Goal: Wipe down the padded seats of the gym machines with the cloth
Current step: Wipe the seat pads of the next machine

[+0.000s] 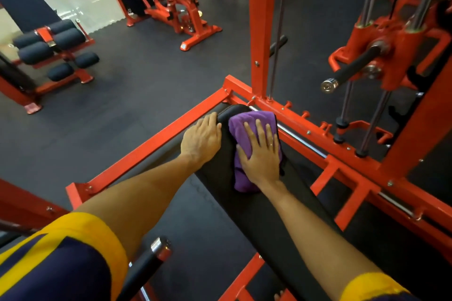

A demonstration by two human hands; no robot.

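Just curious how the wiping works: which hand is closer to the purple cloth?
Right. The right hand lies flat on the purple cloth, pressing it onto the black pad. The left hand rests on the pad's left edge, beside the cloth, not touching it.

Short-sleeved shirt in dark navy with broad yellow cuffs. The left sleeve point(73, 264) also carries yellow stripes across the navy, while the right sleeve point(367, 286) shows mostly its yellow band. Both forearms are bare below the cuffs. A thin ring point(272, 144) circles one finger of the right hand point(260, 156).
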